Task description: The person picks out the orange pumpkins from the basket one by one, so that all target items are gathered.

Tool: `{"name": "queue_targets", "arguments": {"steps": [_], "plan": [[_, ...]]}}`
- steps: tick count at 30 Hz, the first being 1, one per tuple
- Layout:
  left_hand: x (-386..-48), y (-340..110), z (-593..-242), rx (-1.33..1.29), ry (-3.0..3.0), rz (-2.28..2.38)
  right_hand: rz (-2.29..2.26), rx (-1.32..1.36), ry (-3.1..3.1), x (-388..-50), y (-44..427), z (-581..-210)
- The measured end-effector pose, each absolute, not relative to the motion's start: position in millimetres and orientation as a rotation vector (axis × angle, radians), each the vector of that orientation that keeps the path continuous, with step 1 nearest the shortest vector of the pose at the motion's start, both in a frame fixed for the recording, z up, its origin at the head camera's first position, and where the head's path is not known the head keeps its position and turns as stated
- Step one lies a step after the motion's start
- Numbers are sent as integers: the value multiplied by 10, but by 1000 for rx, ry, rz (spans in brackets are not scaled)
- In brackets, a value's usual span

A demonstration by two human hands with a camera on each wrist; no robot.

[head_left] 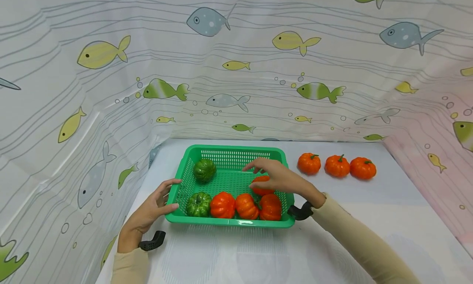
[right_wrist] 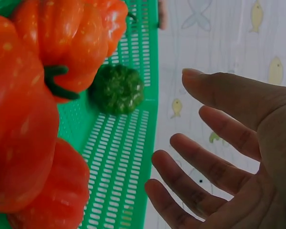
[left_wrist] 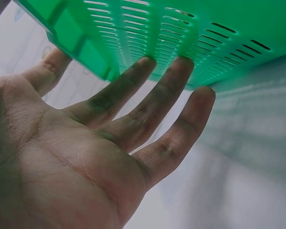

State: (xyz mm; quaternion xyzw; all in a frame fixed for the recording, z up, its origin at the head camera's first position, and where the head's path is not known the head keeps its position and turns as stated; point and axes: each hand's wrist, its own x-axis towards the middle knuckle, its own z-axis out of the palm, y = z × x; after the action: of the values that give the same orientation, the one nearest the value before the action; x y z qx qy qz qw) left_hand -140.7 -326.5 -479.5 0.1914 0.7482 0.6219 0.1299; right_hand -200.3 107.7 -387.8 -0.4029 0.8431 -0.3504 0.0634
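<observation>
A green plastic basket (head_left: 225,221) with slotted walls stands on the table. Inside are two green pumpkins (head_left: 198,204) and several orange-red pumpkins (head_left: 223,205), most of them along the near wall. My left hand (head_left: 150,210) is at the basket's left side, and in the left wrist view its spread fingers (left_wrist: 169,90) reach to the slotted outer wall. Above the basket's right half hovers my right hand (head_left: 275,175), fingers relaxed and apart, holding nothing. Beneath it one orange pumpkin (head_left: 263,190) is partly hidden.
Three small orange pumpkins (head_left: 337,166) stand in a row on the white table (head_left: 369,222), right of the basket. A fish-patterned curtain (head_left: 236,78) encloses the back and both sides. Each wrist wears a black device (head_left: 300,211).
</observation>
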Motion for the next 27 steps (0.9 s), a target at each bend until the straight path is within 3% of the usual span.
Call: {"name": "queue_targets", "arguments": {"steps": [27], "plan": [[-1416, -3273, -4783, 581, 2141, 1822, -667, -1337, 2163, -2048, 393, -4095]]}}
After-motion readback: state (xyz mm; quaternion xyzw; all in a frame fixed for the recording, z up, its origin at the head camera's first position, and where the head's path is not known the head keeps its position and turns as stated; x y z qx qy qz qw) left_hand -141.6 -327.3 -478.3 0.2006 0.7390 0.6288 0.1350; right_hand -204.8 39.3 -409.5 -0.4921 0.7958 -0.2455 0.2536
